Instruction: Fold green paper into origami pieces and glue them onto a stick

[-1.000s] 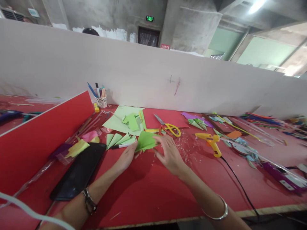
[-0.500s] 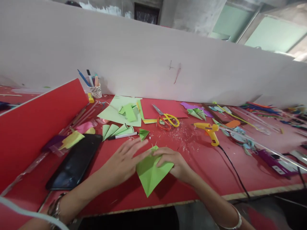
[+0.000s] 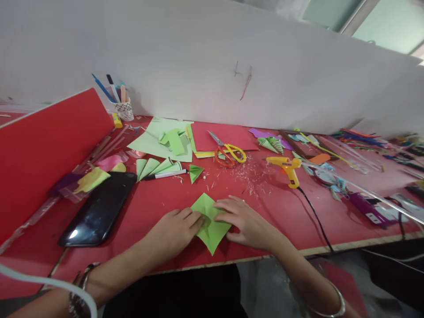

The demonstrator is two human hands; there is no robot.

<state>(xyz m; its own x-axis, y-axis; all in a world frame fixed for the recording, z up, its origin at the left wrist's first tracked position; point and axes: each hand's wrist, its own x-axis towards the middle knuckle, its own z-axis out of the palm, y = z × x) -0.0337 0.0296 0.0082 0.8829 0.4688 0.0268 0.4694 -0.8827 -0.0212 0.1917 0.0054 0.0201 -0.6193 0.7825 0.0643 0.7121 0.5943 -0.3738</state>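
Observation:
A green paper square (image 3: 208, 221) lies corner-on on the red table (image 3: 159, 198), near the front edge, with fold lines across it. My left hand (image 3: 174, 229) rests on its left corner, fingers curled and pressing down. Over the right side of the sheet lies my right hand (image 3: 243, 221), fingers stretched flat on the paper. A small folded green piece (image 3: 194, 172) sits just beyond, beside a row of folded green cones (image 3: 155, 168) and a black marker (image 3: 165, 175).
Scissors with yellow and orange handles (image 3: 228, 152) lie on red paper. A yellow glue gun (image 3: 287, 168) with a black cord stands to the right. A black phone (image 3: 97, 210) lies at left by a red divider (image 3: 46, 145). A pen cup (image 3: 124, 108) stands at the white wall.
Both hands pulled the green paper from the far side of the table toward the front edge and laid it flat. A small folded green piece stayed behind by the marker. The camera tilted down.

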